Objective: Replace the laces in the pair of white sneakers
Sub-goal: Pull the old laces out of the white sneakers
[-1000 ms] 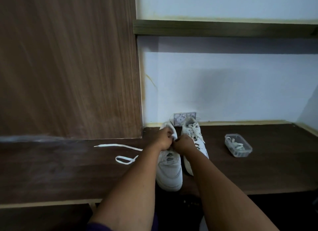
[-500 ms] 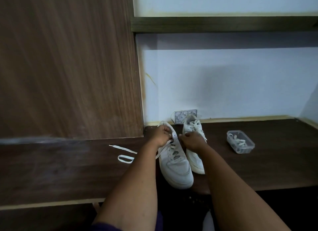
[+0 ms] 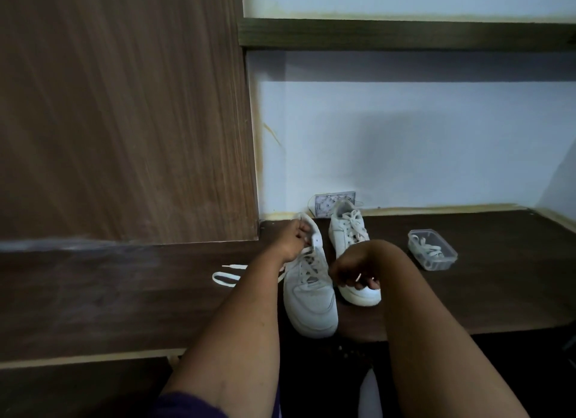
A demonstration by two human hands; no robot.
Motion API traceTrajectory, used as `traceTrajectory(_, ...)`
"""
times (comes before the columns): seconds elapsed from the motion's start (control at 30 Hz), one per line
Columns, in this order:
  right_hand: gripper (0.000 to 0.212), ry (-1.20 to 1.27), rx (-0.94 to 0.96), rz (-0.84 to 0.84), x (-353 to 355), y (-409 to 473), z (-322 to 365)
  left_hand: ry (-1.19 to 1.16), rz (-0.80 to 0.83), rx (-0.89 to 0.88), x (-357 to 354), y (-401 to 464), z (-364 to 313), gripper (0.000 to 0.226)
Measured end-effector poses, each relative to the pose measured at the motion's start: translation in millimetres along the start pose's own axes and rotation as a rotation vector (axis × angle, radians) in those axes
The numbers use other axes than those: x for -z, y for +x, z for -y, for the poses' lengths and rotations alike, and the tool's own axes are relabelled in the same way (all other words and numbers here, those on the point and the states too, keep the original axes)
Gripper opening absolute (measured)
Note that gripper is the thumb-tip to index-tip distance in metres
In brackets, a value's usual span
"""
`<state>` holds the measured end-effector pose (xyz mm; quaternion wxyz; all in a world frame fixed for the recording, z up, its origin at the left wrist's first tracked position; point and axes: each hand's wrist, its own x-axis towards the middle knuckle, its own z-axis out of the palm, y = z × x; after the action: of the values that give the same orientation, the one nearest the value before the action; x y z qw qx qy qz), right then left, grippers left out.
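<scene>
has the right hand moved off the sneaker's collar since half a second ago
Yes. The right hand has pulled back toward the person, from the collar of the left sneaker to beside its toe end, pinching a lace tip.

Matt white sneakers (image 3: 311, 296), woodgrain shelf (image 3: 124, 293), clear glossy plastic box (image 3: 432, 249).

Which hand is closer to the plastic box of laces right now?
Right. The right hand is over the toe of the far sneaker, one shoe from the plastic box; the left hand grips the near sneaker, farther left.
</scene>
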<state>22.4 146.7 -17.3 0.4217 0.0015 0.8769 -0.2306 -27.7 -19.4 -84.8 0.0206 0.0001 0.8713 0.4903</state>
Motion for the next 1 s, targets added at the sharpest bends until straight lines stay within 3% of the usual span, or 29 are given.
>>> traceTrajectory(0.07,0.032,-0.002,0.045,-0.164,-5.8,8.2,8.9,-0.016,-0.019,0.005,-0.1,-1.1,1.7,0.024)
traceTrajectory(0.17,0.062,0.003,0.195,-0.614,-15.5,32.3,15.1,-0.013,-0.068,0.004,0.4,-3.8,4.7,0.023)
traceTrajectory(0.23,0.060,-0.006,0.259,-0.722,-21.2,47.1,14.3,0.032,-0.160,0.011,1.8,-4.1,8.2,0.023)
traceTrajectory(0.4,0.029,-0.077,0.316,-0.611,-8.1,36.8,12.5,0.058,-0.167,0.097,6.0,-6.5,13.0,0.018)
traceTrajectory(0.47,0.025,-0.098,0.188,-0.422,2.2,25.4,2.8,0.001,-0.158,0.103,5.9,-5.9,14.5,0.016)
traceTrajectory(0.53,0.024,-0.100,-0.055,-0.151,6.2,21.6,-8.5,-0.054,-0.147,0.112,6.2,-6.5,13.8,0.016)
traceTrajectory(0.6,0.016,-0.124,-0.186,-0.071,3.6,27.1,-13.5,-0.076,-0.143,0.119,6.2,-6.8,14.4,0.016)
traceTrajectory(0.63,0.013,-0.173,-0.189,-0.136,3.5,31.9,-12.7,-0.071,-0.144,0.117,5.8,-7.4,14.3,0.016)
traceTrajectory(0.7,0.020,-0.241,-0.105,-0.458,1.5,41.1,-6.4,-0.046,-0.155,0.106,4.7,-8.0,14.3,0.015)
traceTrajectory(0.77,0.029,-0.198,0.089,-0.768,-5.1,48.8,2.9,-0.031,-0.163,0.100,3.5,-7.8,14.2,0.015)
traceTrajectory(0.8,0.033,-0.184,0.196,-0.845,-9.7,50.7,7.2,-0.032,-0.164,0.101,3.0,-8.3,13.8,0.015)
traceTrajectory(0.87,0.036,-0.200,0.299,-0.840,-18.5,54.0,13.0,-0.031,-0.166,0.097,3.0,-9.3,13.2,0.016)
traceTrajectory(1.0,0.036,-0.286,0.294,-0.669,-16.6,44.0,13.6,-0.065,-0.138,0.108,6.1,-9.6,15.2,0.014)
